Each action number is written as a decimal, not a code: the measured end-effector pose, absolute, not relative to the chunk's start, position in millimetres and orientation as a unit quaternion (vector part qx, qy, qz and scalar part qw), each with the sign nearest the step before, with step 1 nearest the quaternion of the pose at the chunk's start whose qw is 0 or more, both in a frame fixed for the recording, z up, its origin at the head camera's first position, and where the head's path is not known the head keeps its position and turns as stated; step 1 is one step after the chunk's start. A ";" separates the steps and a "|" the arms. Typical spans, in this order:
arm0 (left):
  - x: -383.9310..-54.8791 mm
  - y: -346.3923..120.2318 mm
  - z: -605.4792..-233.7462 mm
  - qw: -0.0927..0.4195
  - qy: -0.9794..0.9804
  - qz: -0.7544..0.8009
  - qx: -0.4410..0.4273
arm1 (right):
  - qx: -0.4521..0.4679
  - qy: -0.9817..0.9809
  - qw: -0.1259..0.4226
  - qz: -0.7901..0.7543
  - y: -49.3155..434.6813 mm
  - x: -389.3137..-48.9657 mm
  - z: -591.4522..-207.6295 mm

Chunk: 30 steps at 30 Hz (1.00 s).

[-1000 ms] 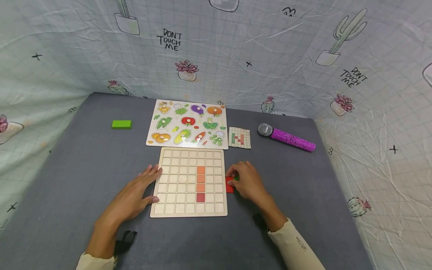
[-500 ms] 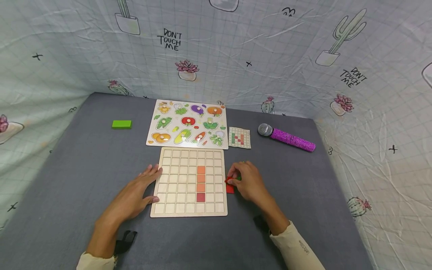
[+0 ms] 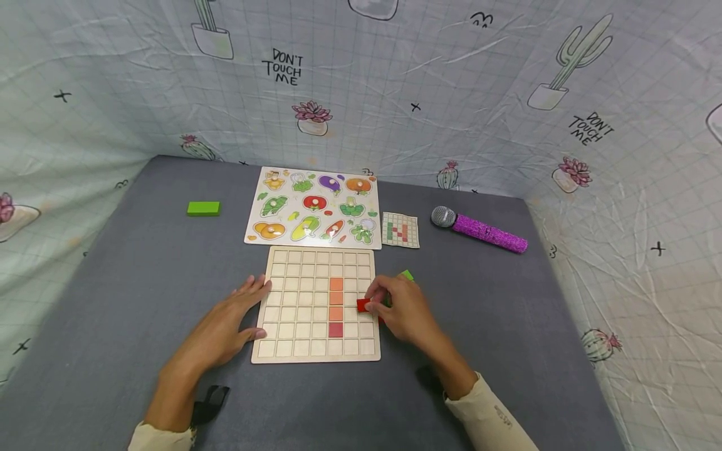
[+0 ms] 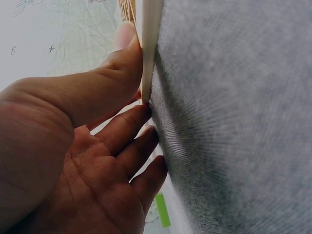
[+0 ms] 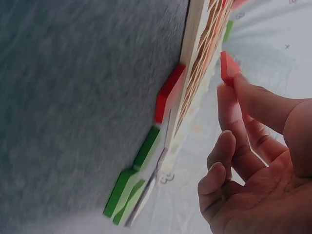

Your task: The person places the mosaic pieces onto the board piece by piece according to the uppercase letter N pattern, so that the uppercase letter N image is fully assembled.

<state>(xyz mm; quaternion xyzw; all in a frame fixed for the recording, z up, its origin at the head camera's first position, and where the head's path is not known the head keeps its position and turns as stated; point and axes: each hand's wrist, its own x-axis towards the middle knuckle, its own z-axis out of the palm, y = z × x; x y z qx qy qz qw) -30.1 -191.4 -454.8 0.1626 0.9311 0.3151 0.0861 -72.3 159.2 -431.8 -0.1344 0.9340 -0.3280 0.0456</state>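
Observation:
A square wooden grid board (image 3: 296,316) lies mid-table, with orange squares (image 3: 336,299) and one darker red square (image 3: 335,329) in one column. My left hand (image 3: 225,329) rests along the board's left edge, fingers outstretched; in the left wrist view the thumb touches the board's side. Between thumb and forefinger my right hand (image 3: 407,311) pinches a red tile (image 3: 363,305) above the board's right columns. In the right wrist view the pinched red tile (image 5: 228,68) is tilted and apart from the board. Another red piece (image 5: 169,95) lies against the board's edge, beside green pieces (image 5: 119,195).
Behind the board lies a vegetable picture puzzle (image 3: 327,219), with a small grid pattern card (image 3: 400,230) to its right. A purple glitter microphone (image 3: 487,233) lies back right. A green block (image 3: 203,208) sits back left. Patterned cloth walls surround the grey table.
My right hand has picked up a red tile from beside the board and carried it left over the board's right edge. The left hand has not moved.

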 end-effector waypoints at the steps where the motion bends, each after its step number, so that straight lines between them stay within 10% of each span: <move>1: -30.2 -191.3 -454.8 0.086 0.931 0.315 0.163 | -0.137 0.933 0.048 -0.328 157.2 -71.8 -431.5; 30: -31.2 -190.4 -454.3 0.088 0.930 0.319 0.162 | -0.190 0.939 0.070 -0.278 95.5 -78.1 -438.7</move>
